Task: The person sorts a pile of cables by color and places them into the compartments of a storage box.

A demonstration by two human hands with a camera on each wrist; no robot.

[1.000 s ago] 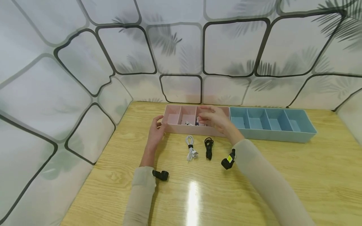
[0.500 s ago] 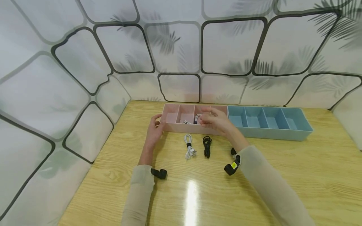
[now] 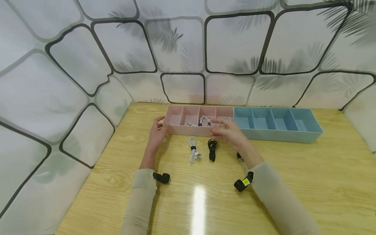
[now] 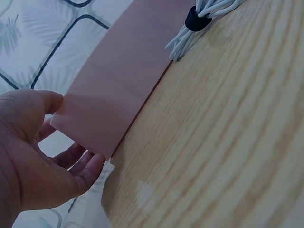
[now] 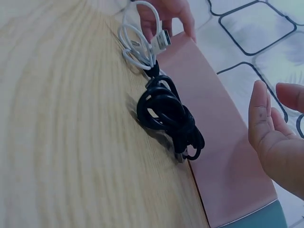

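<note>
My left hand [image 3: 156, 135] holds the left end of a pink divided box [image 4: 114, 80], thumb and fingers around its corner. My right hand [image 3: 230, 133] hovers over the box's front edge with relaxed fingers and nothing in them. White cables lie in the box: one bundle with a dark tie [image 3: 204, 121] in the third compartment, a cable [image 3: 224, 118] in the right-hand one, and a bit of white [image 3: 191, 124] in the second. In front lie a coiled white USB cable [image 3: 193, 150] and a coiled black cable [image 5: 166, 111]. Part of a dark plug [image 3: 240, 157] shows beside my right wrist.
A blue divided box [image 3: 282, 134] stands end to end with the pink one, on its right. Both are on a wood-grain table [image 3: 182, 202], close to a patterned curtain-like backdrop [image 3: 182, 88].
My right hand has drawn back from inside the pink box toward its front edge, uncovering the white cable in the right-hand compartment. The left hand stays at the box's end.
</note>
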